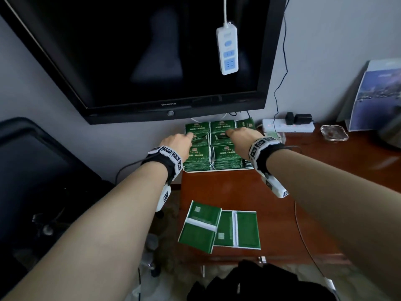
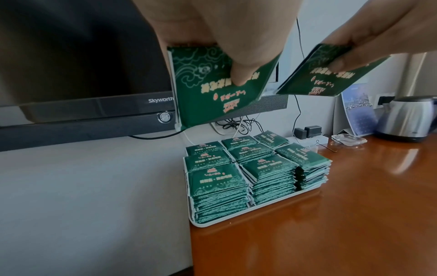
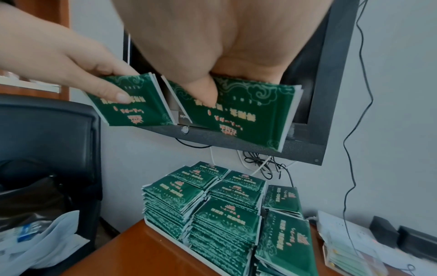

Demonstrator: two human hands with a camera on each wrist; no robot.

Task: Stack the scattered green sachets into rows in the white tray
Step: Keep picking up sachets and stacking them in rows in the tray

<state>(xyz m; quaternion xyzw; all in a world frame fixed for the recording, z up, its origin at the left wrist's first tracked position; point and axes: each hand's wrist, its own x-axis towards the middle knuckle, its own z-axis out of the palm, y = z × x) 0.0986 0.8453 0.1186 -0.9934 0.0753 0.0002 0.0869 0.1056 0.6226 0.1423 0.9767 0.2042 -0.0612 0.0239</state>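
A white tray (image 1: 196, 171) at the back left of the wooden table holds rows of stacked green sachets (image 1: 226, 156). Both hands hover just above the stacks. My left hand (image 1: 188, 136) pinches a thin bundle of sachets (image 2: 208, 97), thumb (image 2: 237, 76) on the printed face. My right hand (image 1: 231, 133) pinches a second bundle (image 3: 248, 115) the same way, thumb (image 3: 204, 93) on its front. The two bundles hang side by side, slightly apart, over the middle stacks (image 2: 250, 153). The tray rim (image 2: 236, 218) shows below the front stacks (image 3: 222, 214).
A black TV (image 1: 152, 61) hangs low right behind the tray, with a white power strip (image 1: 227, 51) dangling in front. Two flattened green cartons (image 1: 219, 228) lie near the table's front edge. Chargers (image 1: 298, 119), a glass ashtray (image 1: 334, 132), a kettle (image 2: 406, 117) stand at right; a black chair (image 1: 32, 159) at left.
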